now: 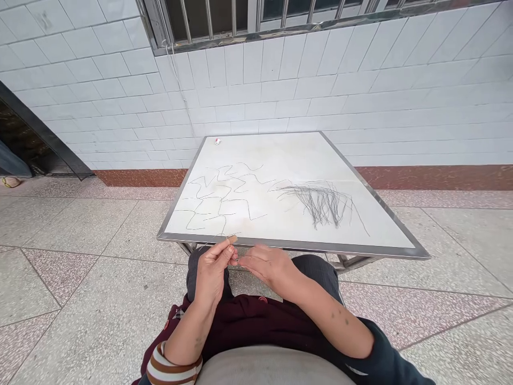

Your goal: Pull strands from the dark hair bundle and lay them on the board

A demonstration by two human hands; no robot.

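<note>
Just past the table's front edge, above my lap, my left hand [213, 264] is closed, thumb and index finger pinching a thin dark wire [225, 222]. A tan wrap or small tan piece [233, 239] shows at its fingertip. Close beside it, my right hand [270, 266] has its fingers together and bent toward the left fingertips, apparently on the same wire; its thumb is hidden. Bent thin wires [221, 200] lie spread over the left part of the white table [276, 155]. A tangled pile of straighter dark wires [324, 206] lies on the right part.
A small red-and-white object [217, 141] sits at the table's far left corner. Behind the table stands a white tiled wall [272, 96] with a barred window [248, 21]. A white cord [182, 91] hangs down the wall. My knees are under the table's front edge.
</note>
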